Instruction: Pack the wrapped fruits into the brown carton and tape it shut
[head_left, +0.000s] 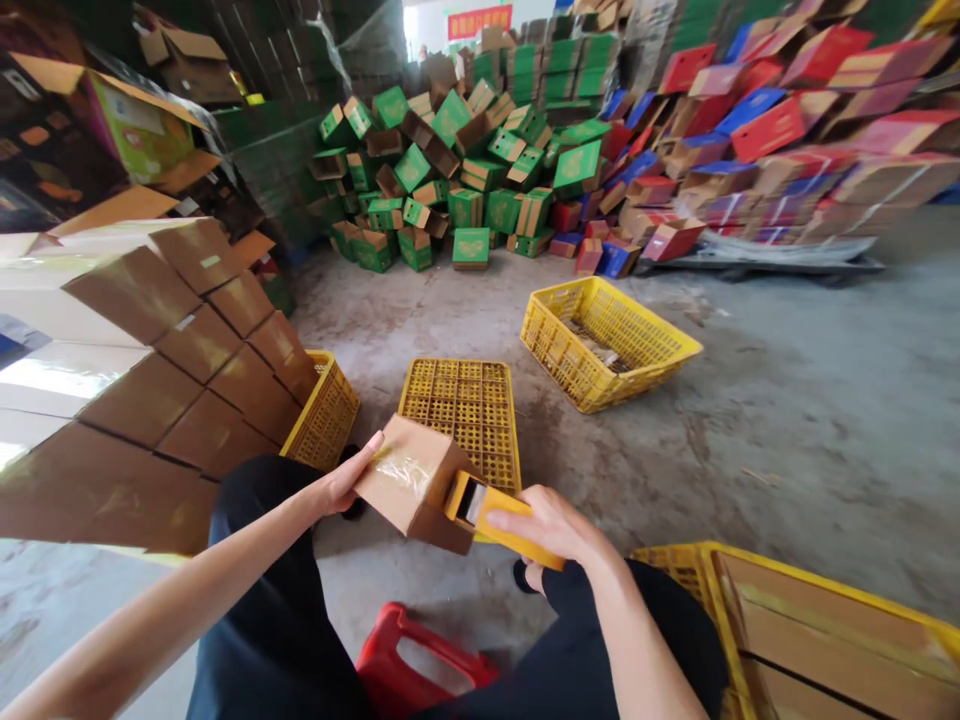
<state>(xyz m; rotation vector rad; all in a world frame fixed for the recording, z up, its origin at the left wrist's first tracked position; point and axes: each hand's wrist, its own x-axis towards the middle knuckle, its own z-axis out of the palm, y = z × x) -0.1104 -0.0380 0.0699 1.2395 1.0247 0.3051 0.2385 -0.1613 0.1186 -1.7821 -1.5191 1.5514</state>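
Note:
A small brown cardboard box [405, 465] is held tilted above a yellow plastic crate [465, 385] between my legs. Clear tape shines across the box's top face. My left hand [346, 485] grips the box at its left side, fingers partly hidden beneath. In my right hand [555, 522] is a yellow tape dispenser [493, 500], its front end against or very near the right side of the box. I cannot tell whether tape is running from it.
Taped cartons [142, 290] are stacked at my left, beside another yellow crate [326, 415]. An open yellow crate [607, 385] stands ahead right; one holding cartons [709, 600] is at my right. Part of a red stool [382, 650] shows below. Green boxes [470, 245] are piled behind.

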